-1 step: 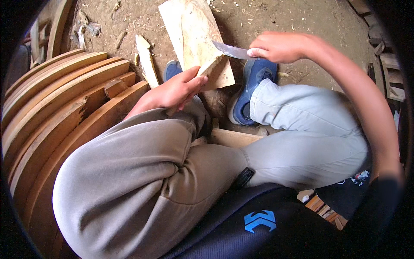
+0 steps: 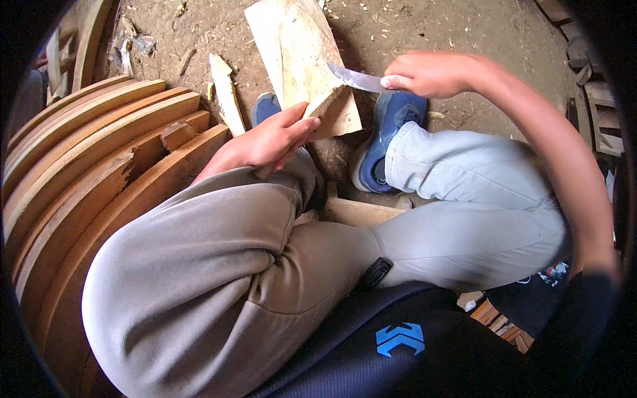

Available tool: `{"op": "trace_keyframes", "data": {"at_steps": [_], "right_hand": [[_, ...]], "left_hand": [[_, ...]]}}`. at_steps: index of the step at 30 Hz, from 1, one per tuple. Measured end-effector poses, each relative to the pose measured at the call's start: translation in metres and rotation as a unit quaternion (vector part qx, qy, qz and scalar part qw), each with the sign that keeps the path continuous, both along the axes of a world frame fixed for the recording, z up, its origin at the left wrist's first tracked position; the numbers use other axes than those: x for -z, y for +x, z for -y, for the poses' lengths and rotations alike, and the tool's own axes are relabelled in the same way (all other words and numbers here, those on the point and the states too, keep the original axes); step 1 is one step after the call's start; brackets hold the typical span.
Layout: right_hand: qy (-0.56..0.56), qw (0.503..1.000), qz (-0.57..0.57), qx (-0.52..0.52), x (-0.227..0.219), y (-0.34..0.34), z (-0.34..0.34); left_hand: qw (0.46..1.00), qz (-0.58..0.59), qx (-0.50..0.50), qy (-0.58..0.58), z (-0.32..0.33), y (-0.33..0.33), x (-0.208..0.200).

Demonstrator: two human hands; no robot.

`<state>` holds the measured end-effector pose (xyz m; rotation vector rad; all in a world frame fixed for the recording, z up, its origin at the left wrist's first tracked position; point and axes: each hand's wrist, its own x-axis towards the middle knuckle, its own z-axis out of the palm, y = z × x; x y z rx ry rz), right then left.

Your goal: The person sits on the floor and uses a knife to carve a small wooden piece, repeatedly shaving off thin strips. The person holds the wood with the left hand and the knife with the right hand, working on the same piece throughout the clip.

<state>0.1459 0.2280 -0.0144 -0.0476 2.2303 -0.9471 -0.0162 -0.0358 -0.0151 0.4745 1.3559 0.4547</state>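
Observation:
My left hand (image 2: 275,139) is closed around a narrow strip of wood (image 2: 326,101), whose far end overlaps a pale wooden board (image 2: 282,46). The strip's near end shows below my palm, close to my left knee. In my right hand (image 2: 424,71) is a knife with a slightly curved, broad blade (image 2: 358,79). Its handle is hidden in my fist. The blade points left, with its tip over the board, just beyond the strip's far end. I cannot tell whether the blade touches the wood.
Curved wooden pieces (image 2: 106,142) stand in a row at my left. A split wood offcut (image 2: 225,93) and chips lie on the dirt floor (image 2: 464,26). My blue shoes (image 2: 391,132) flank the board's near end. More wood (image 2: 600,119) is stacked at the right edge.

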Motion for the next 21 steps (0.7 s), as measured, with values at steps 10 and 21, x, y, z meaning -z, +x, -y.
{"op": "trace_keyframes", "data": {"at_steps": [10,21], "right_hand": [[0.141,0.987,-0.049,0.054,-0.026,0.011,0.016],[0.218,0.974,0.003,0.062,-0.046,0.017,0.038]], "left_hand": [[1.000,-0.028,0.005,-0.004,0.005,-0.003,0.000],[1.000,-0.011,-0.002,0.024,0.005,-0.003,0.006]]}}
